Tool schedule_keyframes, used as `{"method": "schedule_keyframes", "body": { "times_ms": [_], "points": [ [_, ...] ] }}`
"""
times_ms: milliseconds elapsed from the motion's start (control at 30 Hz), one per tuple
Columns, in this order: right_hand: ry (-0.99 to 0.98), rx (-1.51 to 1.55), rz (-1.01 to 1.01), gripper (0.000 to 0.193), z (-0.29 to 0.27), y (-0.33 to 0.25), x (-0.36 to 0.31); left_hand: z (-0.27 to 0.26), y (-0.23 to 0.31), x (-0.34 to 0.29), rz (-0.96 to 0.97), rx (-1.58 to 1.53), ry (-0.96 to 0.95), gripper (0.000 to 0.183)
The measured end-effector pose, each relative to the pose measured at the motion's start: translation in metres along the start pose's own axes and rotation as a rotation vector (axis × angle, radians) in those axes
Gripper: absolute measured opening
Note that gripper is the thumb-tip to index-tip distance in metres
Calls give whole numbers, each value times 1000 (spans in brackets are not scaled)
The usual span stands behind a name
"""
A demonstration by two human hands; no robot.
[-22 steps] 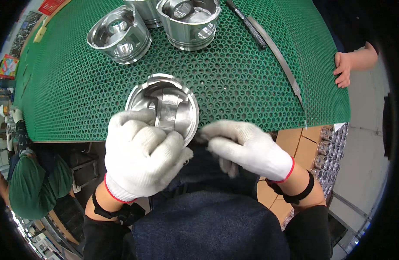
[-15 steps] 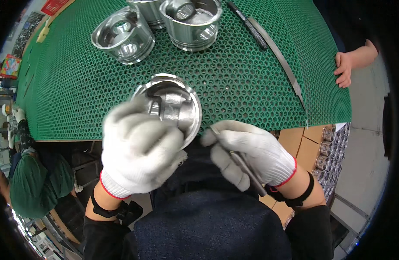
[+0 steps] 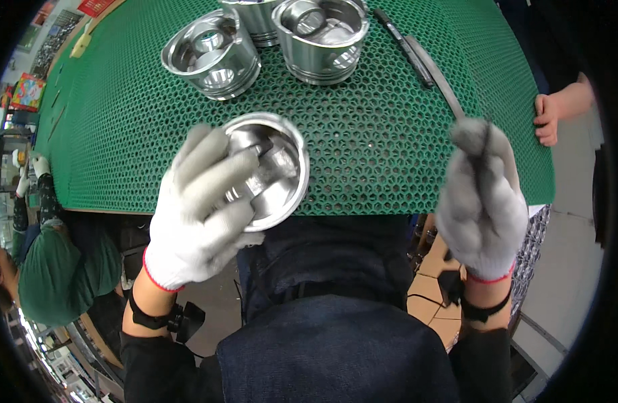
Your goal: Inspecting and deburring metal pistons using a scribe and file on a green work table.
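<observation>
Metal piston (image 3: pixel 277 178) under the spread fingers of the left hand (image 3: pixel 191 218); the blurred right hand (image 3: pixel 482 201), grip unclear, has moved away, leaving the left alone there.

Room between near piston (image 3: pixel 275 193) and right hand (image 3: pixel 483 201) — three pistons (image 3: pixel 320 62) block beyond, depth uncertain

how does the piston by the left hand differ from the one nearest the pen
The nearer piston is partly covered by the left hand; the farther piston stands untouched. The nearer piston is by the front edge of the mat; the farther piston sits well back. Both are silvery and hollow.
</observation>
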State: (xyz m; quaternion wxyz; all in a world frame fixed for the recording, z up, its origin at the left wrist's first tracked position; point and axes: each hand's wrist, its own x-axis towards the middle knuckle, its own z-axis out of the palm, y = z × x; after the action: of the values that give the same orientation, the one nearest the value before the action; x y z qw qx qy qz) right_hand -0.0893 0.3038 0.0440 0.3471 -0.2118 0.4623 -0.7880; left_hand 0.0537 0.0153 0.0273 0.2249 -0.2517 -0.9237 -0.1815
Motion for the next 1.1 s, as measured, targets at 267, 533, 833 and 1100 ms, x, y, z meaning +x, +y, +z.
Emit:
{"method": "schedule_keyframes", "body": {
  "times_ms": [267,533,833,1100],
  "points": [
    [-174,-1704,-669,39,2,20,42,20,-9,56,-208,8,185,23],
    [-62,-1303,-143,24,15,49,12,25,42,31,-162,115,-2,34],
    [-26,-1000,-23,28,16,39,3,29,49,24,-175,124,-85,36],
    [104,-727,-13,30,7,32,-2,14,27,15,-250,41,155,65]
  ]
}}
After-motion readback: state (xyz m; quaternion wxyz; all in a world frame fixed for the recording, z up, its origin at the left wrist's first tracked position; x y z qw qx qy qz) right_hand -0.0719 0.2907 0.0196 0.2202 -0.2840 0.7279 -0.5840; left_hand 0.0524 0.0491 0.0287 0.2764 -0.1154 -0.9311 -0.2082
